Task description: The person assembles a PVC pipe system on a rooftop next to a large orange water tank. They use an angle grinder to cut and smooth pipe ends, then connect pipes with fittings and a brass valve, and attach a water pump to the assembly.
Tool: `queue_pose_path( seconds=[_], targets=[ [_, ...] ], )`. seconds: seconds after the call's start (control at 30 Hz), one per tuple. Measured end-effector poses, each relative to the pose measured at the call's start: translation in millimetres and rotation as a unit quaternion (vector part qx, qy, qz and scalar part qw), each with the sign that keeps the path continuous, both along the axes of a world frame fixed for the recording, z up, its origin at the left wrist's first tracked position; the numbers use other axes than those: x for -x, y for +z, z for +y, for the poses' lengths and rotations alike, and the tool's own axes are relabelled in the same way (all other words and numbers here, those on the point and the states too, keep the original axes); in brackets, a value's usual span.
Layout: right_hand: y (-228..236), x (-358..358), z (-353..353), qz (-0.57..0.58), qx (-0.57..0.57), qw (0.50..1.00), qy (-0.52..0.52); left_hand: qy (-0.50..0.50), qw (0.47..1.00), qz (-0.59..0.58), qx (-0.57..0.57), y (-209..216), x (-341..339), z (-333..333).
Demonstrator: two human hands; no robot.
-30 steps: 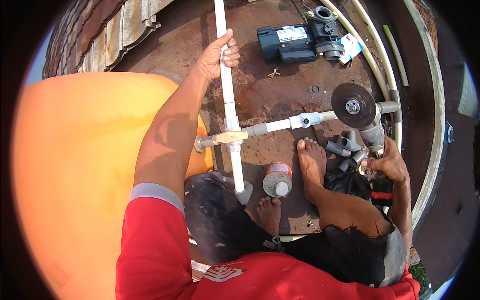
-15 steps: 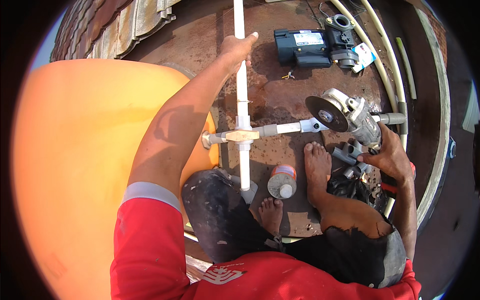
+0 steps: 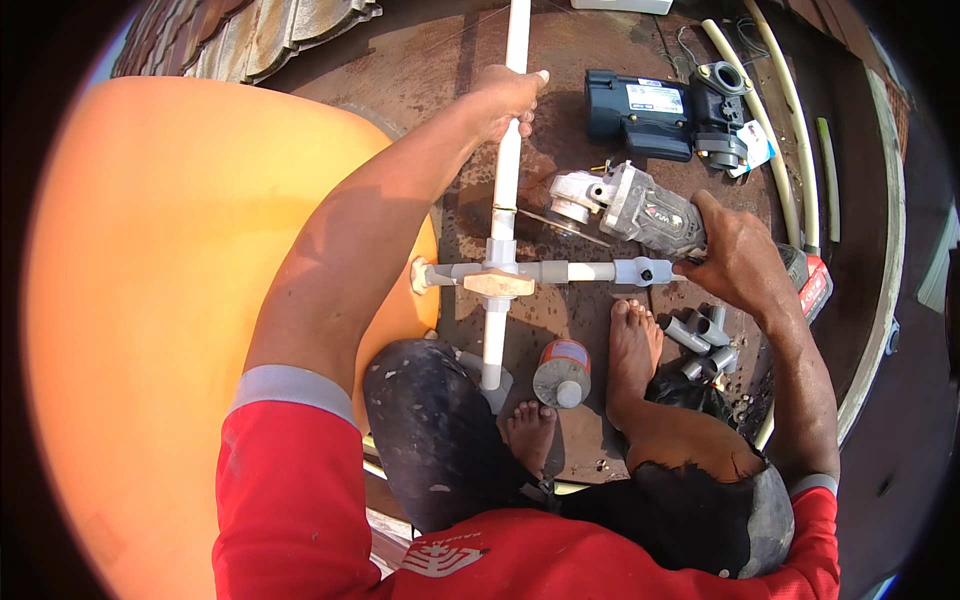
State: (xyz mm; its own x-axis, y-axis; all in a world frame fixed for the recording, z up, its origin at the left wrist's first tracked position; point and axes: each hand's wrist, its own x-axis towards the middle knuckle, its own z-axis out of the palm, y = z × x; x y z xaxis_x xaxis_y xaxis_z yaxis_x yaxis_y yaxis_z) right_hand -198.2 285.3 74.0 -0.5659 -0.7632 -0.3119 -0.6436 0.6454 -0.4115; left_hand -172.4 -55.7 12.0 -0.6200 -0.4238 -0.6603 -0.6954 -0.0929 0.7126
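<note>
My left hand (image 3: pixel 508 103) is closed around a long white pipe (image 3: pixel 508 165) above its joint with a crosswise grey-and-white pipe run (image 3: pixel 590 271). My right hand (image 3: pixel 738 250) grips the body of a cordless angle grinder (image 3: pixel 655 215), whose red battery (image 3: pixel 815 287) shows behind my wrist. Seen nearly edge-on, the cutting disc (image 3: pixel 575 233) lies close to the white pipe, near a thin brownish ring around it. Whether disc and pipe touch I cannot tell. A tan valve handle (image 3: pixel 499 284) sits at the joint.
A big orange tank (image 3: pixel 200 250) fills the left side. At the far right lies a dark pump (image 3: pixel 640 112) near pale pipes (image 3: pixel 785 130). A round can (image 3: pixel 562 375) stands between my feet, and grey pipe fittings (image 3: pixel 700 335) lie beside my right foot.
My right hand has brought the grinder left toward the white pipe and turned it, so the disc now shows edge-on. My left hand keeps its grip on the pipe. The view has shifted slightly.
</note>
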Motion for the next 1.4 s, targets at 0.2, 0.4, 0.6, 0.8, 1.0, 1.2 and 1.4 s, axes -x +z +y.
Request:
queue_pose_path(
  seconds=[0.2,0.4,0.6,0.8,1.0,1.2,1.4],
  targets=[
    [-5.4,5.0,-16.6,0.018,0.012,0.999,0.029,0.016,1.0,-0.008,0.012,-3.0,3.5,0.3],
    [-11.0,5.3,-22.0,0.011,0.0,1.0,0.028,0.036,0.999,-0.01,0.021,-8.7,5.3,-1.0],
    [-11.6,6.0,-28.0,0.051,0.002,0.997,0.054,0.019,1.0,0.006,0.011,-5.8,3.5,0.5],
    [-14.1,7.2,-35.0,0.028,0.036,0.998,0.054,0.029,0.999,-0.001,0.023,-8.6,4.2,0.4],
    [-15.8,7.8,-38.2,0.028,0.023,0.998,0.055,0.012,1.0,-0.001,0.001,-2.4,1.7,-0.7],
    [-23.9,11.8,-36.1,0.039,0.011,0.997,0.066,0.013,1.0,-0.004,-0.004,-3.4,2.8,-0.7],
    [-29.9,16.7,-37.4,0.045,0.024,0.996,0.073,0.003,1.0,-0.009,-0.01,-1.5,3.8,-1.9]
  ],
)
